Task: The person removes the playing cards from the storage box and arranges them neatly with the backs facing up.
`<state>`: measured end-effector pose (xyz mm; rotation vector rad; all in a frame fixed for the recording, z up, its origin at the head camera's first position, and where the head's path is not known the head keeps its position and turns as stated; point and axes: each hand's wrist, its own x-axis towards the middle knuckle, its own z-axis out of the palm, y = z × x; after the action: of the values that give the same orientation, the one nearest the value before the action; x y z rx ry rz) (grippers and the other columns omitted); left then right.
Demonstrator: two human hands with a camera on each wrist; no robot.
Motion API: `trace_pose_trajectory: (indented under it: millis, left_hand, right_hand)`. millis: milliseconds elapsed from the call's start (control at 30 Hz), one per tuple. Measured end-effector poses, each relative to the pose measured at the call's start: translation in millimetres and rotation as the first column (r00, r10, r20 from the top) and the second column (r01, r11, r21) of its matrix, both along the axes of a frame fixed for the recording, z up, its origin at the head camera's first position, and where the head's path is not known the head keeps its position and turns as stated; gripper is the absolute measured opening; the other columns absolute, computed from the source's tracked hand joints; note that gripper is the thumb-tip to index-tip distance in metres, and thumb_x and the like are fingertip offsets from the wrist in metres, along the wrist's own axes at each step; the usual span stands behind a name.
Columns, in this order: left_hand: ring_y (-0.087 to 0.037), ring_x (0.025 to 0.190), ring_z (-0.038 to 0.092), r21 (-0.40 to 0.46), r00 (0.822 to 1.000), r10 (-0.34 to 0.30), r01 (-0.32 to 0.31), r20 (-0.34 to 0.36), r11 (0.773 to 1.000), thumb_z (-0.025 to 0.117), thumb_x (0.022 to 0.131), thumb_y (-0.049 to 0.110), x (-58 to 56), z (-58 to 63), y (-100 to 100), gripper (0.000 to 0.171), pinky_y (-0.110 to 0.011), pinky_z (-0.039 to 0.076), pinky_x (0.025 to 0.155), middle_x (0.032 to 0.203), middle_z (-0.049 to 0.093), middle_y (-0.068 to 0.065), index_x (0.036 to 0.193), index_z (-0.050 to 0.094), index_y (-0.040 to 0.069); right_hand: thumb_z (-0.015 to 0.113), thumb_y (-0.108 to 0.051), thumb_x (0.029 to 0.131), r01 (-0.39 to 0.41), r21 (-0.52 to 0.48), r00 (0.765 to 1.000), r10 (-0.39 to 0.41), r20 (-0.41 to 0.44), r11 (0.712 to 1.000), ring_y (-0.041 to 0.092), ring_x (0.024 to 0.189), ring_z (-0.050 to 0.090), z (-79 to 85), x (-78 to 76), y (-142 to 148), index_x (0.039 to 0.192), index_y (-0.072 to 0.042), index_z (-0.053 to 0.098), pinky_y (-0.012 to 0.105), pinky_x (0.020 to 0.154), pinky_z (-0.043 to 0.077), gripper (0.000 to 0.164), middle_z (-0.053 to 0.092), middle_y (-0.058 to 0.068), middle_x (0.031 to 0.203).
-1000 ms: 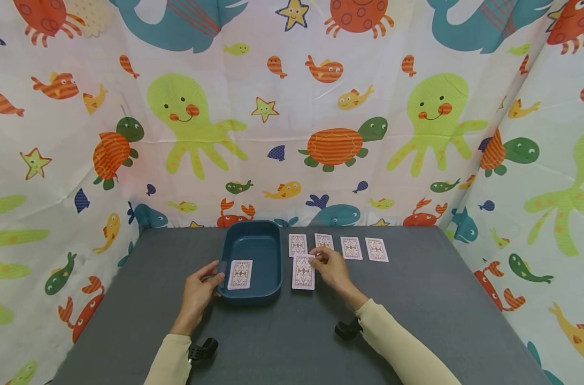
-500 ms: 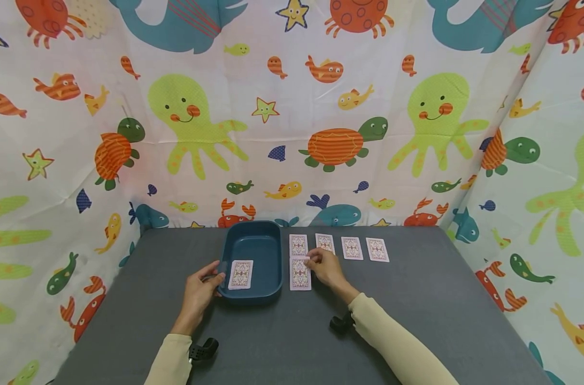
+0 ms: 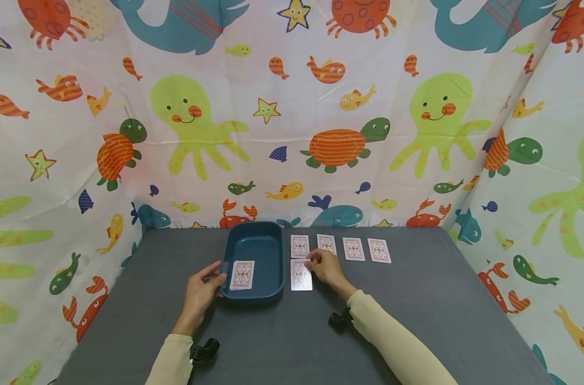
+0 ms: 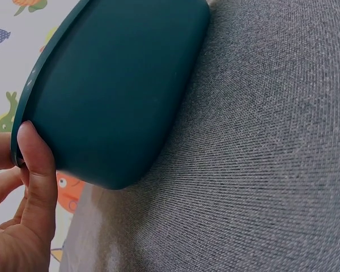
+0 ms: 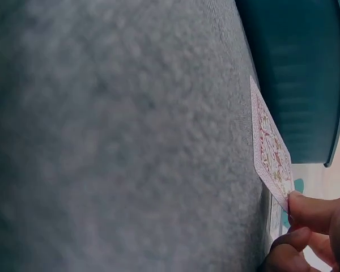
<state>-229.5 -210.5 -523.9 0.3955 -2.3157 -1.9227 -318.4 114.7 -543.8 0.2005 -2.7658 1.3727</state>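
Note:
In the head view, my left hand [image 3: 202,291] grips the left rim of a dark teal plastic tray [image 3: 278,267]. The left wrist view has the thumb against the outer wall [image 4: 107,96], just under the rim. To the tray's right, my right hand [image 3: 328,268] pinches the upper right corner of a playing card [image 3: 301,276], its patterned back up. In the right wrist view this playing card [image 5: 270,147] slopes up from the cloth toward the thumb. Inside the tray, at its front left, lie more playing cards [image 3: 241,275], backs up.
A row of face-down cards runs along the back of the grey table [image 3: 273,347]: one behind the held card [image 3: 299,246], one partly covered by the right hand [image 3: 326,243], then others [image 3: 353,249] to the right. A sea-animal cloth [image 3: 282,133] hangs behind.
The right hand has brought its card a little left and down, in line below the leftmost card of the row. The left hand has stayed on the tray's rim.

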Motion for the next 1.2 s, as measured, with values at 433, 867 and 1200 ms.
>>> trace_pose_trajectory:
  millis: [433, 867, 1200]
  left_hand:
    - [-0.025, 0.086, 0.060, -0.013, 1.000, -0.001, 0.001, 0.000, 1.000, 0.065, 0.093, 0.011, 0.3, -0.6, -1, 0.047, -0.028, 0.056, 0.057, 0.122, 0.052, -0.019, 0.139, 0.055, 0.009]
    - [-0.017, 0.078, 0.058, 0.001, 1.000, -0.007, 0.007, -0.001, 1.000, 0.065, 0.094, 0.010, 0.1, -0.2, 0, 0.047, -0.026, 0.055, 0.056, 0.124, 0.051, -0.020, 0.140, 0.054, 0.007]
    - [-0.021, 0.079, 0.060, -0.001, 1.000, -0.005, 0.005, -0.010, 1.000, 0.065, 0.093, 0.010, 1.2, -0.6, -1, 0.047, -0.031, 0.057, 0.057, 0.120, 0.052, -0.019, 0.139, 0.055, 0.006]
  right_hand:
    - [0.076, -0.017, 0.086, 0.032, 0.016, 0.999, -0.033, 0.018, 0.999, 0.014, 0.062, 0.051, -0.2, -1.1, -1, 0.097, -0.007, 0.070, 0.025, 0.053, 0.041, 0.017, 0.060, 0.004, 0.072]
    - [0.072, -0.025, 0.090, 0.027, -0.015, 0.999, -0.028, -0.028, 1.000, 0.013, 0.060, 0.052, 14.5, 9.8, -1, 0.100, -0.011, 0.071, 0.026, 0.053, 0.043, 0.017, 0.060, 0.004, 0.074]
    - [0.069, -0.026, 0.092, -0.025, -0.072, 0.996, 0.019, -0.084, 0.997, 0.013, 0.069, 0.057, 50.6, 25.7, -8, 0.104, -0.012, 0.071, 0.026, 0.057, 0.045, 0.019, 0.062, 0.003, 0.084]
